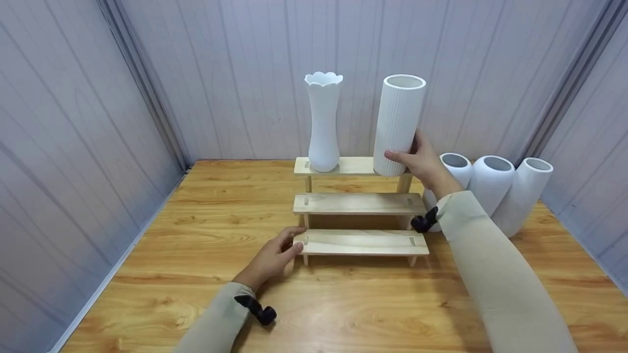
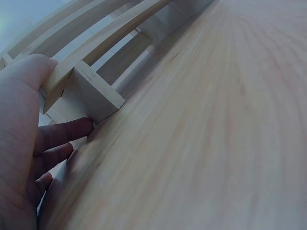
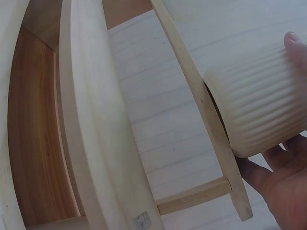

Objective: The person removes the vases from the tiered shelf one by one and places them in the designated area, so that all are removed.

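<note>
My right hand (image 1: 426,162) grips the lower part of a tall white ribbed vase (image 1: 400,122), thumb in front and fingers behind. The vase stands near the right end of the top board of a three-step wooden stand (image 1: 360,241); in the right wrist view its base (image 3: 230,115) is right at the board's edge. A white vase with a scalloped rim (image 1: 324,122) is upright at the top board's left end. Low on the left, my left hand (image 1: 270,257) holds the end of the bottom step, its thumb on the board and its fingers (image 2: 67,132) by the leg.
Three more white vases stand close together right of the stand: a partly hidden one (image 1: 456,164), a rounded one (image 1: 492,181) and a tapered one (image 1: 527,196). My right forearm crosses in front of them. Pale panelled walls (image 1: 245,73) enclose the wooden table (image 1: 196,220).
</note>
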A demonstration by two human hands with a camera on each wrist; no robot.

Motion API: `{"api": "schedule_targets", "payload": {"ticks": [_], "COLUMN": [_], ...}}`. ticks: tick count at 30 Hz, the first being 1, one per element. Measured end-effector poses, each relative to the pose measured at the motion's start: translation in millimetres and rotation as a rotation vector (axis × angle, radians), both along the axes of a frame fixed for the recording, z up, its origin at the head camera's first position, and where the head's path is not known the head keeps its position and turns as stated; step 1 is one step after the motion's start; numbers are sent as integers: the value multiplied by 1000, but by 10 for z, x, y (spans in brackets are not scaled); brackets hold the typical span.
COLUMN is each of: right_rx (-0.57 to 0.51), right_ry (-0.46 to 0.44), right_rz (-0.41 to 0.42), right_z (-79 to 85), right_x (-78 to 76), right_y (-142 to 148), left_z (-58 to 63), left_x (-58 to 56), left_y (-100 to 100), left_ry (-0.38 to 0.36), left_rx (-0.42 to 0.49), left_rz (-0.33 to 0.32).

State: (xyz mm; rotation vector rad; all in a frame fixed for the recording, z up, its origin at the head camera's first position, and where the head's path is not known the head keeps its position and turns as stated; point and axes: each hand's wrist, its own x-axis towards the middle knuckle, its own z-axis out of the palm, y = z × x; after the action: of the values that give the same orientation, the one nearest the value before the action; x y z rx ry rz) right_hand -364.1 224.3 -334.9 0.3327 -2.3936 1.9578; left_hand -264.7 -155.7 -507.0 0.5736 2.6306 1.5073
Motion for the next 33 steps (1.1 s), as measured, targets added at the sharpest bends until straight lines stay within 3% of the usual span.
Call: {"api": "schedule_targets", "payload": {"ticks": [8, 15, 33], "right_rx": [-9, 23, -25], "right_ry": [55, 44, 81], "right_rz": [22, 8, 2], "right_z": [-28, -14, -25], "right_x": [17, 82, 181], "right_y": [-11, 3, 21], "left_z": [-4, -3, -9], "left_x": [-9, -7, -13], "left_y": [5, 8, 18], "left_ry": [11, 17, 15], "left_rx": [0, 4, 12], "left_rz": [4, 4, -7]}}
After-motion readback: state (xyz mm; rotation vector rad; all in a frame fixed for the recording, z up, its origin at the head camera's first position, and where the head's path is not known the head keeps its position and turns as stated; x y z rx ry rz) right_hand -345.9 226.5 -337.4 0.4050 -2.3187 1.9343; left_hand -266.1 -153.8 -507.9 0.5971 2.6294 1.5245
